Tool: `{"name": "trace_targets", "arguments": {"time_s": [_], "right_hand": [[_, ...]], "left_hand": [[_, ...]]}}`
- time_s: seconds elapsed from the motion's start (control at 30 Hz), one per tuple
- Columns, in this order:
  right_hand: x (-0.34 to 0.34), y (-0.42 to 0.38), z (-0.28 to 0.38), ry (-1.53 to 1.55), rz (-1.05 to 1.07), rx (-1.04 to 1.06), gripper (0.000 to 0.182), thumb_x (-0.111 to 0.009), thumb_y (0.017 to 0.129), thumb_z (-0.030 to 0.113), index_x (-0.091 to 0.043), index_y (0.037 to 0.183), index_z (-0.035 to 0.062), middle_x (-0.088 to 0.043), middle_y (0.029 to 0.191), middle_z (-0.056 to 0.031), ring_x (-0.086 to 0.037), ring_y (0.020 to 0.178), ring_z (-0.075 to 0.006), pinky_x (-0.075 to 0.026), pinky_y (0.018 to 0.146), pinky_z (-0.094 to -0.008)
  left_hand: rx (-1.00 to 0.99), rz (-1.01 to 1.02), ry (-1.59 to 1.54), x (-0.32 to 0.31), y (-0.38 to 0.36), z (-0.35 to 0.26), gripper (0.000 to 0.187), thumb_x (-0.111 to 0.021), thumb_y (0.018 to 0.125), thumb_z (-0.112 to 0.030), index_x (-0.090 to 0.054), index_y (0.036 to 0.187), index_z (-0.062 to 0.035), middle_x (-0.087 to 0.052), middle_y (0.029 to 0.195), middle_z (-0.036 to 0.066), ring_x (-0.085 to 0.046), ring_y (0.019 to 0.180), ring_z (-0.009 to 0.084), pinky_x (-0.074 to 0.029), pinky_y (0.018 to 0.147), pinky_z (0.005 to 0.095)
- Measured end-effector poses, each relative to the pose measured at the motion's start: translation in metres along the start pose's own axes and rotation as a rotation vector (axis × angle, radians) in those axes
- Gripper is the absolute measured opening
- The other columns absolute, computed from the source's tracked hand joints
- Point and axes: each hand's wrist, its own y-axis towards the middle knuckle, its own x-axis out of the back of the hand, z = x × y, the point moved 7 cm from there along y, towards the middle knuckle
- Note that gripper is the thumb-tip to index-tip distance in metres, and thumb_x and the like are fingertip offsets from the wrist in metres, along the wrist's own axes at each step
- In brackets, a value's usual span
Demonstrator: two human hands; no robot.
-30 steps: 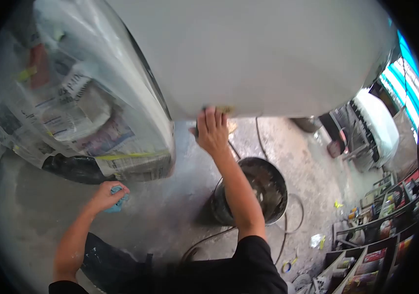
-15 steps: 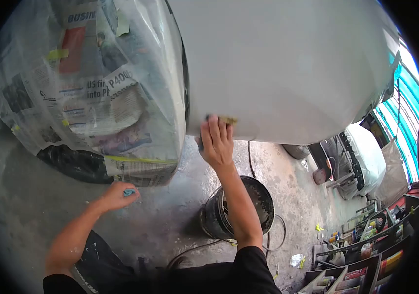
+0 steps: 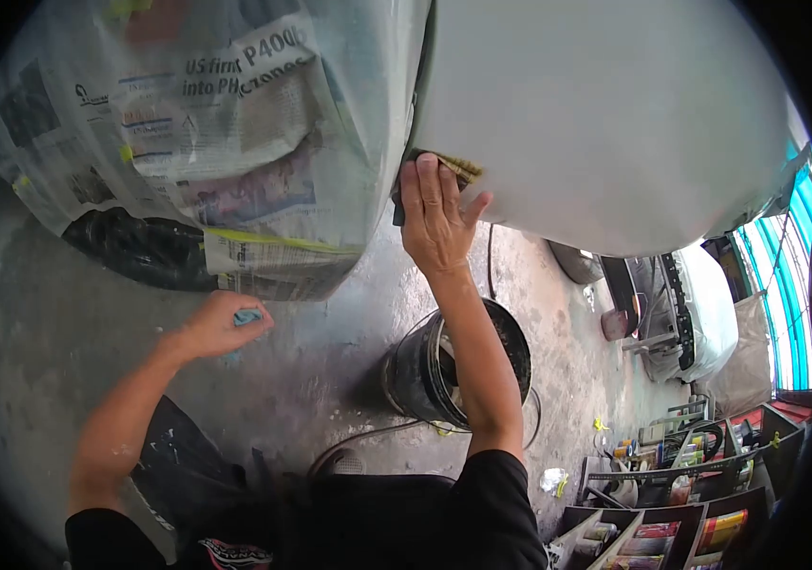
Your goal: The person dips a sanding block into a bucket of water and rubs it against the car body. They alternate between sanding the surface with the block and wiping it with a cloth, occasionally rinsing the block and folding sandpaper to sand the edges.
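Observation:
My right hand (image 3: 439,214) lies with fingers extended over a folded sheet of sandpaper (image 3: 460,168), pressing it against the lower left edge of a smooth grey car panel (image 3: 596,104). The sheet shows a yellowish-brown side, and a dark part sticks out left of the fingers. Lower and to the left, my left hand (image 3: 216,325) is closed around a small light-blue piece (image 3: 247,315), perhaps cloth; most of it is hidden. That hand is just below a car section masked with newspaper (image 3: 188,142) and clear plastic film.
A black bucket (image 3: 406,375) stands on the wet concrete floor (image 3: 311,347) under my right forearm. A hose (image 3: 368,435) runs along the floor beside it. Shelves with cans (image 3: 672,537) are at the lower right, and a plastic-covered vehicle part (image 3: 707,294) stands behind.
My right hand has slid with the sandpaper toward the panel's left edge, and its thumb now sticks out. The whole view has shifted; my left hand still holds the blue piece.

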Motion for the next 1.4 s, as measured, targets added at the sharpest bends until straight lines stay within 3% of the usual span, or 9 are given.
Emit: {"name": "trace_targets", "arguments": {"time_s": [0.1,0.23,0.33,0.5,0.7,0.87,1.1,1.2,1.4], "right_hand": [[-0.038,-0.046,0.013,0.138,0.086,0.033,0.036,-0.055,0.095,0.019,-0.068,0.129,0.0165,-0.058,0.140,0.0011,-0.060,0.120,-0.0166,0.005,0.122,-0.0656],[-0.074,-0.093,0.021,0.051,0.178,-0.014,0.047,-0.058,0.091,0.018,-0.066,0.136,0.0253,-0.053,0.148,0.0141,-0.058,0.118,-0.0084,-0.017,0.120,-0.0611],[-0.034,-0.054,0.012,0.019,0.084,-0.043,0.039,-0.060,0.092,0.020,-0.068,0.130,0.0201,-0.055,0.142,0.0053,-0.057,0.125,-0.0136,0.005,0.123,-0.0650],[0.002,-0.007,0.008,0.133,-0.216,-0.128,0.035,-0.062,0.094,0.012,-0.069,0.127,0.0109,-0.058,0.147,-0.0072,-0.056,0.132,-0.0245,-0.006,0.124,-0.0630],[0.069,0.128,-0.031,0.236,-0.215,-0.264,0.046,-0.064,0.095,0.012,-0.059,0.139,0.0022,-0.054,0.151,-0.0172,-0.049,0.140,-0.0370,-0.005,0.125,-0.0608],[0.042,0.083,-0.026,0.158,-0.241,-0.154,0.052,-0.064,0.091,0.008,-0.056,0.142,0.0029,-0.053,0.152,-0.0177,-0.046,0.143,-0.0355,-0.006,0.125,-0.0603],[0.103,0.207,-0.048,0.145,-0.223,-0.155,0.045,-0.055,0.097,0.008,-0.060,0.141,0.0118,-0.058,0.149,-0.0054,-0.058,0.132,-0.0246,-0.012,0.123,-0.0614],[0.077,0.144,-0.050,0.141,-0.188,-0.154,0.046,-0.053,0.097,0.007,-0.060,0.142,0.0110,-0.056,0.151,-0.0054,-0.057,0.134,-0.0240,-0.010,0.124,-0.0610],[0.119,0.240,-0.056,0.100,-0.237,-0.116,0.048,-0.051,0.096,0.005,-0.058,0.143,0.0101,-0.053,0.154,-0.0054,-0.055,0.137,-0.0230,-0.010,0.124,-0.0604]], "left_hand": [[-0.002,0.013,0.034,0.010,-0.004,-0.011,0.020,-0.070,0.094,-0.022,-0.076,0.101,-0.0046,-0.076,0.090,0.010,-0.069,0.076,0.0166,-0.053,0.070,0.0327],[0.099,0.034,0.024,0.015,-0.007,-0.014,0.020,-0.071,0.094,-0.022,-0.076,0.102,-0.0044,-0.077,0.093,0.011,-0.071,0.081,0.0181,-0.054,0.074,0.0335],[0.030,0.043,0.051,0.010,-0.007,-0.004,0.021,-0.071,0.094,-0.023,-0.075,0.103,-0.0043,-0.077,0.092,0.011,-0.071,0.078,0.0187,-0.054,0.072,0.0343],[0.154,0.134,0.066,0.001,0.003,-0.001,0.018,-0.070,0.094,-0.021,-0.075,0.103,-0.0055,-0.077,0.095,0.008,-0.071,0.082,0.0160,-0.056,0.072,0.0327],[0.081,0.147,0.145,-0.014,0.013,0.019,0.027,-0.072,0.093,-0.032,-0.076,0.106,-0.0091,-0.075,0.091,0.015,-0.070,0.070,0.0272,-0.055,0.070,0.0378],[-0.096,0.079,0.084,-0.019,0.021,0.018,0.028,-0.072,0.092,-0.033,-0.077,0.105,-0.0093,-0.075,0.092,0.015,-0.071,0.074,0.0285,-0.055,0.072,0.0390],[-0.144,0.244,0.101,-0.050,0.033,0.016,0.029,-0.071,0.092,-0.034,-0.076,0.104,-0.0075,-0.075,0.092,0.015,-0.072,0.080,0.0290,-0.054,0.076,0.0405],[-0.064,0.279,0.081,-0.046,0.030,0.012,0.030,-0.069,0.094,-0.034,-0.076,0.106,-0.0076,-0.075,0.092,0.014,-0.072,0.082,0.0301,-0.054,0.077,0.0407],[-0.084,0.271,0.155,-0.044,0.030,0.010,0.034,-0.068,0.095,-0.040,-0.076,0.109,-0.0101,-0.076,0.093,0.014,-0.072,0.091,0.0312,-0.054,0.081,0.0420]]}}
